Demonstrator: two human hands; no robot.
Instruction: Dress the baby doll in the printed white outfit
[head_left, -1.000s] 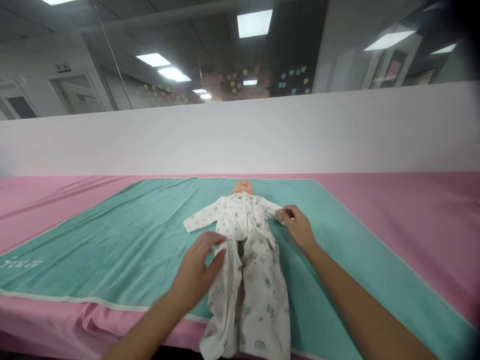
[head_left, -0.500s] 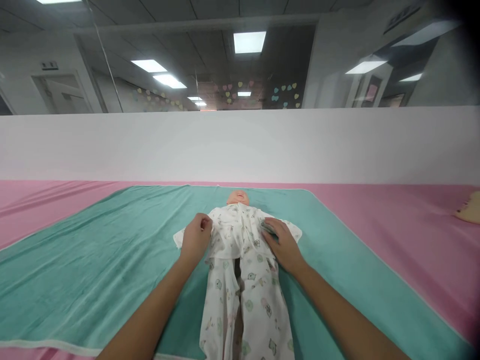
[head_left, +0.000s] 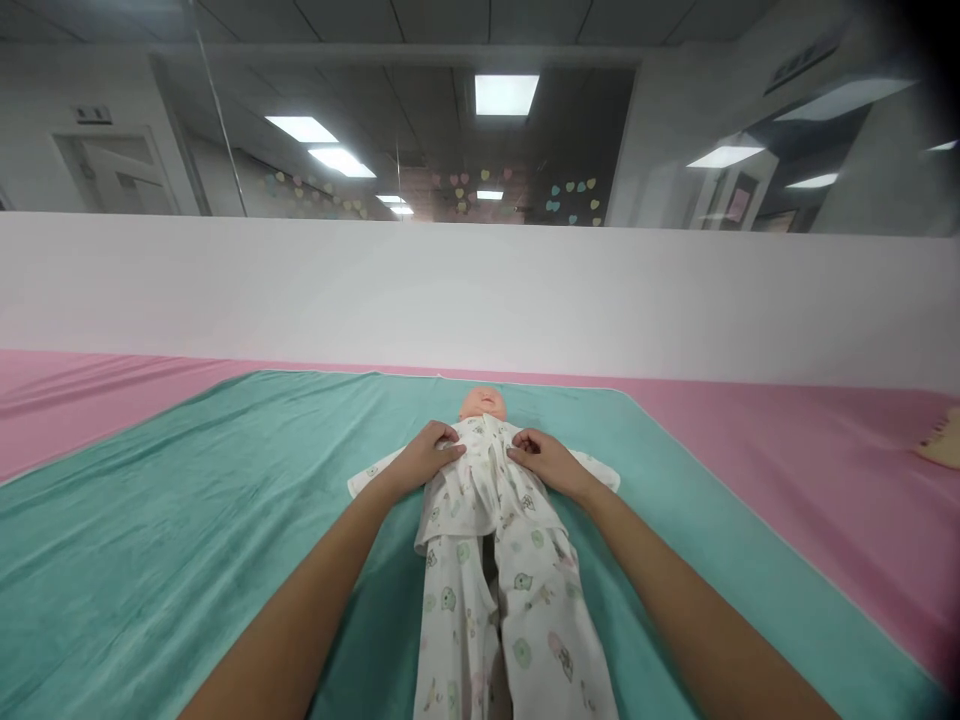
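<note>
A baby doll lies on its back, dressed in a white printed baby shirt with its sleeves spread to both sides. White printed trousers cover the legs, and a dark gap shows between them. On the left of the chest, my left hand has its thumb and fingers closed at the shirt cloth. Opposite it, my right hand has curled fingers pinching the shirt near the middle of the chest. My hands partly hide the shirt's upper sides and the sleeves.
Under the doll a teal blanket with a pale edge is spread over a pink sheet. Behind it runs a low white wall with glass above. Part of a yellowish object shows at the far right.
Both hands have moved inward toward the middle of the doll's chest. My right hand, which lay flatter on the shirt, now has its fingers curled. The view has shifted slightly.
</note>
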